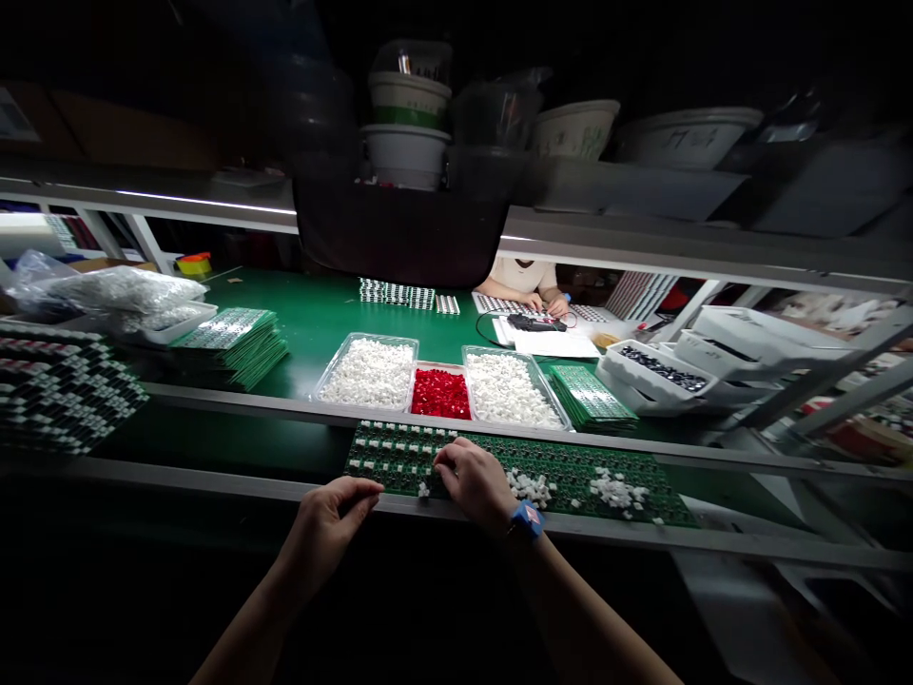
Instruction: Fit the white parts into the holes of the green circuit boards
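Left hand (324, 533) and right hand (475, 485) sit apart along the circuit board's (571, 480) near edge.

Tray of white parts (368, 373), tray of red parts (440, 394), stacked green circuit boards (232, 346), shelved white basins (685, 136)

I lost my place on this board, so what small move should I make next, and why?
Probably use your right hand to take one switch from the loose white plastic switches and seat it on the green circuit board. That hand is right beside them, and the board's left area already shows rows of switches, while the area around the loose ones looks less filled.
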Demonstrator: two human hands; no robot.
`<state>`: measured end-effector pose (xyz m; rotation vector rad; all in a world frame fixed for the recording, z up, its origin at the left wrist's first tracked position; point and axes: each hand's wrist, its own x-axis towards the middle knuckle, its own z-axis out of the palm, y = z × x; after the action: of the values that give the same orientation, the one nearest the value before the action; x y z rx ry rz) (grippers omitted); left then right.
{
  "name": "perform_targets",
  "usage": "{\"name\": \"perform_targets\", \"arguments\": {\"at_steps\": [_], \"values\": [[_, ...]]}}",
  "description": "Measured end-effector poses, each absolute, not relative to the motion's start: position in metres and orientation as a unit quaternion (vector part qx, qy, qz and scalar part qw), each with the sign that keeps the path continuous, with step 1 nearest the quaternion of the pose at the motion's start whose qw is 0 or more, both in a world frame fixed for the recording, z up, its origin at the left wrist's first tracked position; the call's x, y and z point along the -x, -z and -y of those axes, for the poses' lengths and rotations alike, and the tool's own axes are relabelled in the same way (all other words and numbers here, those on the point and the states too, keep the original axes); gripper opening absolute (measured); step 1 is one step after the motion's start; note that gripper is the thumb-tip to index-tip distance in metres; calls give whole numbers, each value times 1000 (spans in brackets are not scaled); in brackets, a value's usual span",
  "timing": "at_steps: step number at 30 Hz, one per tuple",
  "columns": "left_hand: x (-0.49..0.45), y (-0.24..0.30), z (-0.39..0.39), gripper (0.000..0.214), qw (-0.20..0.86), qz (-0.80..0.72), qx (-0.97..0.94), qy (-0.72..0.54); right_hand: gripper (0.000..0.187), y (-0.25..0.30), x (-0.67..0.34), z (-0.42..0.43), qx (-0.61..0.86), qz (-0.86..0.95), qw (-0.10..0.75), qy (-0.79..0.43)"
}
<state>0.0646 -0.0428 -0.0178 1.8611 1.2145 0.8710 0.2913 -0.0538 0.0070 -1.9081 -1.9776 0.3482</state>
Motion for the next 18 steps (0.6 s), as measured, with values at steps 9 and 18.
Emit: {"name": "perform_targets", "arguments": {"at_steps": [9,18], "values": [[-63,19,42,21,350,-461,-742,-338,11,-11,-289,57,676,711,160,-110],[-70,7,19,17,227,-465,-782,-349,11,-15,-275,76,677,711,137,-135]]}}
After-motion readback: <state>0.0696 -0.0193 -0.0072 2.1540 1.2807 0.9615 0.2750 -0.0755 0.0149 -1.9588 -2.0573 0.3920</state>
